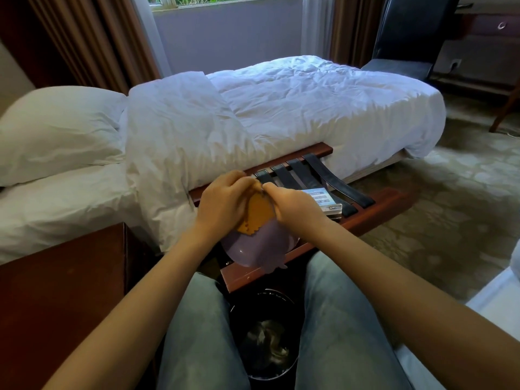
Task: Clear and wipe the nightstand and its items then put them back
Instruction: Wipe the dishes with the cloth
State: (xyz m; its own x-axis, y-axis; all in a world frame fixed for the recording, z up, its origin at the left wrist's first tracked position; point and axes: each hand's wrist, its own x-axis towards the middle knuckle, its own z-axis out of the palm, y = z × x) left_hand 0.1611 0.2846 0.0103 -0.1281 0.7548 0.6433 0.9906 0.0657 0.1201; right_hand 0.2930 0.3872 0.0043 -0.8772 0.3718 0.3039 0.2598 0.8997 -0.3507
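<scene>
Orange cloth point(257, 213): soft, light, limp. Fingers of left hand point(225, 198) and right hand point(292, 205) pinch its upper edge. Lavender bowl point(253, 250) just below fingers, judged light and slick; take by rim.

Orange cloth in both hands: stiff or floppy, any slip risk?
Probably floppy: the orange cloth bunches between the left hand and right hand and hangs over the purple bowl. Likely light, since fingertip pinches hold it. Slip looks unlikely; its surface seems matte.

The lone head-worn camera faced forward and down, close over the person's lap point(197, 333), with the bed point(281, 108) far and the nightstand point(62, 291) near left.
</scene>
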